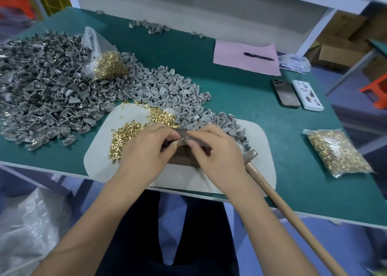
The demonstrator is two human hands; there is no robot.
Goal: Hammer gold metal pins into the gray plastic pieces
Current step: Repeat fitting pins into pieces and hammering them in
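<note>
Left hand: the left hand [144, 148] lay curled over the near left of a dark block [184, 156], its thumb and fingertips pinching a small gray plastic piece [183, 139] on the block's top.
Right hand: the right hand [217, 150] met it from the other side, fingertips pinched at the same piece; whether a pin sat between them was too small to tell.
Piece position: directly between the two hands, both touching it, neither nearer.
Hammer: the hammer [272, 192] lay unheld just beside the right hand, head by the block's right corner, wooden handle running back and to the right, off the table's near edge.
Key relation: I judged the right hand the one to take the hammer, since the handle lay along its outer side and the left hand was well apart from it.
Loose pins: a heap of gold pins [125, 137] lay on the pale mat [257, 145], partly under the left hand.
Unworked stock: a heap of gray pieces [167, 93] spread beyond the mat on the green table [251, 108].
Further out: an open bag of pins [111, 66] to the far left, a sealed bag [337, 152] to the right.
</note>
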